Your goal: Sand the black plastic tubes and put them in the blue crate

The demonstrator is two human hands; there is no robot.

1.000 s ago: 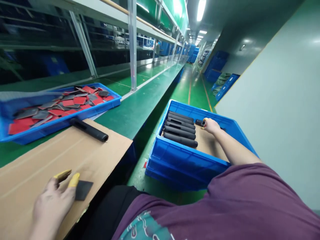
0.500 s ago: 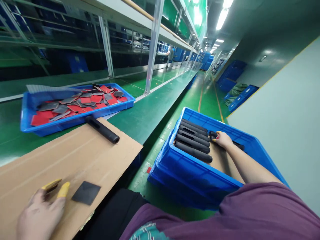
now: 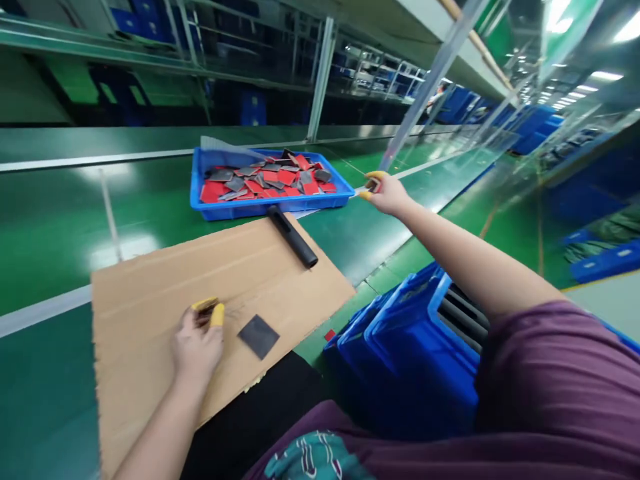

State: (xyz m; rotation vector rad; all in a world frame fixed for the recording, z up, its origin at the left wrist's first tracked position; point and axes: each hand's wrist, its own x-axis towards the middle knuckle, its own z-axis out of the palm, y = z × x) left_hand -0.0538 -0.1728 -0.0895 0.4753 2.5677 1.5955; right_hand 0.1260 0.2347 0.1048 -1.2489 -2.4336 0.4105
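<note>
My left hand (image 3: 199,340), with yellow covers on its fingertips, rests over a brown cardboard sheet (image 3: 150,300). Its thumb and forefinger are apart; the inside of the fingers is dark and partly hidden. Just right of it lies a dark square pad (image 3: 259,337). A black tube (image 3: 293,238) with a slot lies at the cardboard's far right corner. My right hand (image 3: 387,193) is raised beside the right end of a blue tray (image 3: 225,212); its thumb and forefinger are parted, with a small reddish patch between them. Red and grey square pads (image 3: 273,179) fill the tray.
At my right, blue crates (image 3: 400,347) stand low beside the table, with black tubes (image 3: 463,310) in one, partly behind my arm. A metal post (image 3: 430,80) rises behind my right hand. A small red piece (image 3: 329,335) lies on the floor.
My right hand has left the tube in the crate and swung up and left to near the tray. The view has turned left. My left hand stays over the cardboard.
</note>
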